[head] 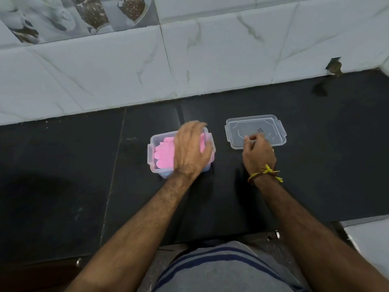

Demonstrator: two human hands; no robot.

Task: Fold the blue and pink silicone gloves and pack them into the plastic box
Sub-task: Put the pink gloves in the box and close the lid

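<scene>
Gloves are already down inside the plastic box [152,151], which sits on the dark counter [63,165] and serves as my landmark. From the head view, which is the only one here, the pink glove [165,153] lies on top, its rounded finger ends showing toward the box's left side. A trace of blue shows through the clear wall at the box's near edge, so the blue glove [166,175] appears to lie underneath.

The left hand [190,147] is spread over the box's right half, fingers fairly straight, palm pressing down on the pink silicone rather than clasping it. The right hand [257,152] is just right of the box at the near edge of the clear lid [255,131]. Its fingers are curled at the rim, but I cannot tell whether they have actually pinched it.

By the look of it, the silicone is soft and springy and will want to unfold, so keeping a flat palm on it seems sensible. The lid looks light, thin and somewhat slippery. Its raised rim or one of the side clip tabs would be the place to take hold.
</scene>
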